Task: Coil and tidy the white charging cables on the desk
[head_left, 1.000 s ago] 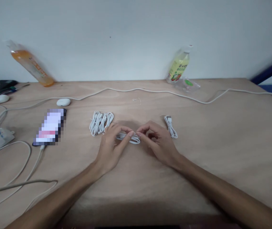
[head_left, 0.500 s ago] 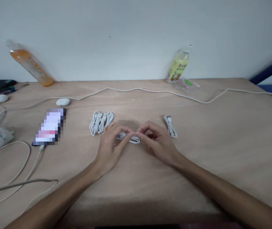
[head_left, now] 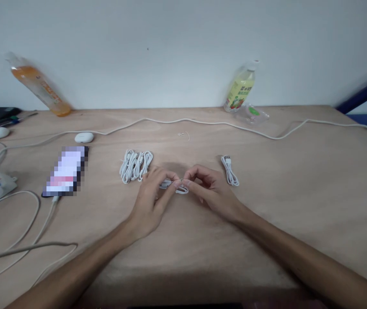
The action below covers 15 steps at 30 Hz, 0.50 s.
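A coiled white cable (head_left: 181, 189) lies between my hands, low over the table. My left hand (head_left: 154, 195) pinches it with thumb and index finger, from the left. From the right, my right hand (head_left: 213, 191) pinches at the same coil, its fingertips almost meeting the left ones. What exactly sits between the fingertips is too small to make out. Behind my left hand lies a row of several coiled white cables (head_left: 134, 166). One more coiled cable (head_left: 230, 171), its USB plug showing, rests just beyond my right hand.
A phone (head_left: 65, 171) with a charging lead lies left, near a white earbud case (head_left: 84, 137). An orange drink bottle (head_left: 43, 92) and a yellow-green bottle (head_left: 241, 90) lean against the wall. A long white cord (head_left: 202, 122) crosses the table's back, behind small white scraps (head_left: 185, 135).
Both hands stay almost in place around the coil, with only slight shifts of the fingers. The view has moved a little; the other things lie as before.
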Motion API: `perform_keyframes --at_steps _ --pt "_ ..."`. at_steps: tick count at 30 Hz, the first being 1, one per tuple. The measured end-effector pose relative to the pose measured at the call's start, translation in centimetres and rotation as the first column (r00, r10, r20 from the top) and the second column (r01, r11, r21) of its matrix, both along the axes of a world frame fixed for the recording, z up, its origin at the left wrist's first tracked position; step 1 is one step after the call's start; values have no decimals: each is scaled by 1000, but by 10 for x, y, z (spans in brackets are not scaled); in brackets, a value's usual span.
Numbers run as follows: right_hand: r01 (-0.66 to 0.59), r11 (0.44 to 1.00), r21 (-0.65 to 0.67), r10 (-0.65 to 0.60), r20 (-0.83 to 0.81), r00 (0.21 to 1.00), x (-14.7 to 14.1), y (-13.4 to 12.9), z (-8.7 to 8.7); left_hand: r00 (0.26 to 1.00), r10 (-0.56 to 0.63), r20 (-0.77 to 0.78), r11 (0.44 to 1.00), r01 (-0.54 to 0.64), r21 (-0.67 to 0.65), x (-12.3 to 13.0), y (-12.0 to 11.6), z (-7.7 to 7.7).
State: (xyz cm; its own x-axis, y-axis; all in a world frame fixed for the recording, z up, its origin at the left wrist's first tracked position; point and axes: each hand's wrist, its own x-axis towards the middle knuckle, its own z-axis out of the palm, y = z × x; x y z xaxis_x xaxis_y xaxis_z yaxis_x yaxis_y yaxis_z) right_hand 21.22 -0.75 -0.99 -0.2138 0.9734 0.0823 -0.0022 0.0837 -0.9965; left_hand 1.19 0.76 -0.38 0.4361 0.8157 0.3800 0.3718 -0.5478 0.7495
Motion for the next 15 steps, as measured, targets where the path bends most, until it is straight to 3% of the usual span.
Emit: perform_keyframes --at_steps 5,15 --pt "68 992 105 -76 81 994 -2 -2 -2 998 7 -59 999 -5 37 -1 -1 0" --pt "191 972 140 -207 110 972 -13 -12 -11 996 19 -92 991 -6 137 0 -1 -4"
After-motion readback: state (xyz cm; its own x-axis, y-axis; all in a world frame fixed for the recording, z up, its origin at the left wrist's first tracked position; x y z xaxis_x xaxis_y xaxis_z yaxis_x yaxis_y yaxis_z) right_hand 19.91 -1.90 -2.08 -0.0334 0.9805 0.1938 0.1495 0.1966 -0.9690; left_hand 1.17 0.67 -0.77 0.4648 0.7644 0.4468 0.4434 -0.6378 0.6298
